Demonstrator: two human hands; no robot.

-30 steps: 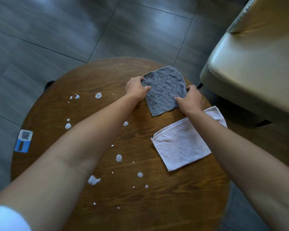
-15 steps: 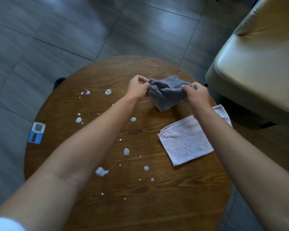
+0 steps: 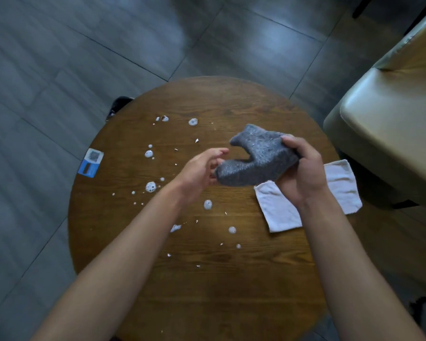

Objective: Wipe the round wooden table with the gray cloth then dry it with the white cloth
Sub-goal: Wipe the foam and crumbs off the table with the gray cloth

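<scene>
The round wooden table (image 3: 207,291) fills the middle of the view, dotted with white foam blobs (image 3: 150,187) on its left half. My right hand (image 3: 303,168) grips the gray cloth (image 3: 258,158), which is bunched and lifted off the table. My left hand (image 3: 202,171) is at the cloth's lower left end with its fingers spread, touching or nearly touching the cloth without gripping it. The white cloth (image 3: 278,210) lies flat at the table's right edge, partly hidden under my right wrist.
A blue card with a code (image 3: 91,162) sits on the table's left rim. A beige padded seat (image 3: 391,124) stands close to the right of the table. Gray floor tiles surround the table, and a dark object (image 3: 118,104) pokes out at the far left edge.
The gray cloth went from lying flat under both hands to bunched in the air. My left hand has let go of its corner and dropped to the cloth's lower end.
</scene>
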